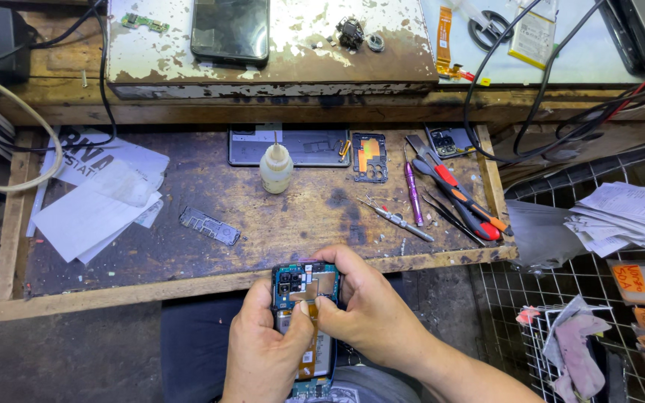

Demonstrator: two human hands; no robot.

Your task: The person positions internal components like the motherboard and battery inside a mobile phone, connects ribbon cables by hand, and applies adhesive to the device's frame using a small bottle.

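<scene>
An opened smartphone (298, 282) with its back removed shows a circuit board, camera modules and an orange flex ribbon down its middle. My left hand (263, 351) grips it from below and the left, thumb resting on the ribbon. My right hand (367, 310) wraps the phone's right side, its thumb and fingertips pressing on the board near the top of the ribbon. The phone is held over my lap, just in front of the wooden drawer's front edge (151, 287).
On the drawer lie a small squeeze bottle (276, 166), a phone frame (293, 147), a black inner cover (369, 157), a metal shield plate (210, 225), tweezers (397, 218), a purple tool (413, 192), red-handled cutters (464, 198) and papers (98, 198). Another phone (230, 30) sits on the shelf above.
</scene>
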